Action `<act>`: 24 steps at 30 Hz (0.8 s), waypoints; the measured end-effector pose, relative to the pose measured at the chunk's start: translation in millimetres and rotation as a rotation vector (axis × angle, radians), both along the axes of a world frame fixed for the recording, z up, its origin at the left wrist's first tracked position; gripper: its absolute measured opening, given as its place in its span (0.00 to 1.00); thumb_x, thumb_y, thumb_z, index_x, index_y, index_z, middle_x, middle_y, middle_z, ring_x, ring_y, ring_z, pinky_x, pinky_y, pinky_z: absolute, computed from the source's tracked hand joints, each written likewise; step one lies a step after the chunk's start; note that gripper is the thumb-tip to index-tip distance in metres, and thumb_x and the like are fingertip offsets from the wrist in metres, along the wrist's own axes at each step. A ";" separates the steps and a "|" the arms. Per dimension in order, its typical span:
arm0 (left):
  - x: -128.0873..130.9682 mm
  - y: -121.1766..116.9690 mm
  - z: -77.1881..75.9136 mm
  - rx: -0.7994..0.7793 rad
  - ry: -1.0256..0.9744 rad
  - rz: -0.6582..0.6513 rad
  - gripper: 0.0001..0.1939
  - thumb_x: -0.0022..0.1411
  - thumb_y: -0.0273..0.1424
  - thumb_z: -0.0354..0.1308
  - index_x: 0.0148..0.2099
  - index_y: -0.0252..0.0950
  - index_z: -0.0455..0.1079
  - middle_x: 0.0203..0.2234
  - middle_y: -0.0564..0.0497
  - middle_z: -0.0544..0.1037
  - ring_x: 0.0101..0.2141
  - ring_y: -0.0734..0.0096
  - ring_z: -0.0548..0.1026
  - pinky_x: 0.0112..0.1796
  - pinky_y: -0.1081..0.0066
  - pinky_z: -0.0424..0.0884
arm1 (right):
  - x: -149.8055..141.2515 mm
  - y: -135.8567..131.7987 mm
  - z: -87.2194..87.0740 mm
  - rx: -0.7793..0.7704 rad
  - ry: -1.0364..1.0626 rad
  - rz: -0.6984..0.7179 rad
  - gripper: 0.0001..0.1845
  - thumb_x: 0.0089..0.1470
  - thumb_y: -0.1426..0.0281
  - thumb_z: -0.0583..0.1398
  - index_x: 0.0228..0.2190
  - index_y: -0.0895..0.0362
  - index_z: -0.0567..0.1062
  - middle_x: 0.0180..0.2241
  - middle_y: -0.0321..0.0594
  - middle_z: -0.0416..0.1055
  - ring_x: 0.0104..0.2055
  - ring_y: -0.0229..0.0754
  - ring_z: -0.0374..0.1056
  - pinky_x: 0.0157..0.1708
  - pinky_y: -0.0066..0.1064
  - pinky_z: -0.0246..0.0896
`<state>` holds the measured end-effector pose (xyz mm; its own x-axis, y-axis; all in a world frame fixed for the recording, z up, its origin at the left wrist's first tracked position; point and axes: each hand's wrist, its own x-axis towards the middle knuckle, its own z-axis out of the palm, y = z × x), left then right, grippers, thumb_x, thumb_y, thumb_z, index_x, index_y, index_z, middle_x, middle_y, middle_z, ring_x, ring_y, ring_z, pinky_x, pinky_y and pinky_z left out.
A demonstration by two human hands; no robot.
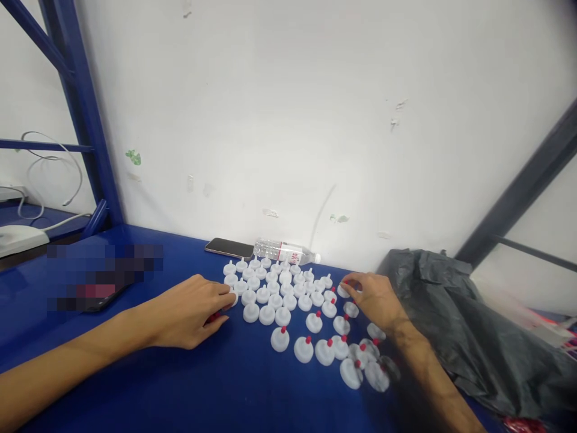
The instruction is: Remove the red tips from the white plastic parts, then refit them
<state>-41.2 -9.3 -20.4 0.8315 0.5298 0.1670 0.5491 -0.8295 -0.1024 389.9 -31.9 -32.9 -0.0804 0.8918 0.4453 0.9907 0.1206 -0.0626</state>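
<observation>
Many white round caps with thin nozzles [267, 315] stand close together on a blue table [216, 385]. Nearer the front right are white caps [303, 350] whose nozzles carry small red tips. My left hand [192, 310] is at the left edge of the group, fingers curled, with small red tips [214, 317] partly visible under the palm. Its fingertips touch a white cap [233, 297]. On the right, my right hand [372, 297] pinches the top of another white cap [343, 291]; the fingers hide its nozzle.
A clear plastic bottle [288, 251] lies behind the caps, beside a dark phone [229, 247]. A black plastic bag [433, 288] lies at the right. A blue metal frame [85, 108] rises at the left, and a white wall [288, 120] stands behind.
</observation>
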 end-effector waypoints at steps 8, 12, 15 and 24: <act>-3.6 7.0 -16.2 0.023 -0.012 -0.019 0.05 0.66 0.28 0.51 0.36 0.42 0.64 0.31 0.54 0.77 0.29 0.63 0.74 0.31 0.62 0.55 | -5.9 -4.4 2.0 0.013 0.015 0.038 0.15 0.68 0.60 0.54 0.42 0.50 0.80 0.40 0.39 0.81 0.45 0.50 0.76 0.49 0.42 0.64; -2.1 3.2 -9.4 0.041 -0.015 -0.025 0.05 0.66 0.27 0.50 0.37 0.42 0.63 0.31 0.54 0.76 0.29 0.63 0.73 0.31 0.62 0.54 | -24.8 -9.6 4.9 0.116 0.037 0.214 0.17 0.70 0.57 0.53 0.44 0.48 0.80 0.45 0.39 0.81 0.49 0.50 0.74 0.55 0.46 0.60; -0.6 0.5 -0.5 0.033 -0.017 -0.011 0.07 0.65 0.25 0.48 0.36 0.41 0.62 0.31 0.55 0.76 0.28 0.65 0.73 0.30 0.62 0.54 | -41.5 -12.7 2.3 0.124 0.017 0.301 0.17 0.70 0.56 0.53 0.44 0.46 0.81 0.43 0.37 0.81 0.48 0.49 0.74 0.56 0.47 0.59; -2.1 0.4 6.5 -0.047 0.009 0.010 0.04 0.61 0.26 0.53 0.35 0.41 0.63 0.30 0.56 0.77 0.27 0.66 0.74 0.30 0.62 0.55 | -50.0 -12.7 -10.5 0.025 -0.020 0.313 0.13 0.68 0.61 0.57 0.40 0.43 0.83 0.39 0.33 0.82 0.46 0.47 0.75 0.60 0.51 0.54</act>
<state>-43.3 -8.9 -13.8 0.8276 0.5450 0.1347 0.5564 -0.8281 -0.0685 339.9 -44.6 -43.4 -0.3586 0.8109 0.4624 0.9062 0.4213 -0.0361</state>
